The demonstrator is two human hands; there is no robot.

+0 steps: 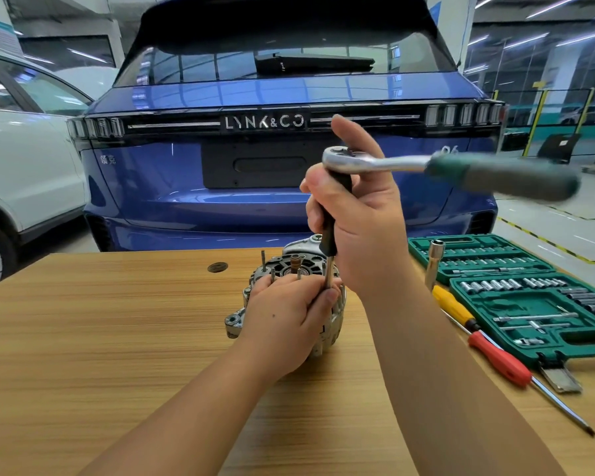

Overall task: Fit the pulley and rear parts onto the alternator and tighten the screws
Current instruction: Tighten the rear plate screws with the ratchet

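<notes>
Alternator (334,317) sits centre of frame on wooden table (117,338), rear face up, several studs sticking up from housing; most of body hidden behind hands. L hand (285,324) lies over near side of alternator, fingers curled on housing, thumb and fingertips pinching the thin steel shaft of an extension driver (330,235) just above where it meets the rear face; contact point w/ screw hidden by fingers, can't tell seating. R hand (358,214) above it, mid-frame, wrapped round the black grip of the driver, thumb pointing up behind the ratchet (375,161). Ratchet head sits on top end of driver; handle runs out toward right of frame, green grip motion-blurred. Driver stands approx. upright, slight tilt. Right side of frame: open green socket case (529,304) on table, two trays of sockets and bits. One long socket (434,262) stands upright at case's left edge. Yellow-handled screwdriver (452,305) and red-handled screwdriver (502,362) lie diagonally just beside case, touching or nearly so, tips toward lower right. Round dark grommet (217,267) in tabletop, upper left of alternator. Behind table: blue car (186,166) tail-on, white car (24,166) at left edge.
</notes>
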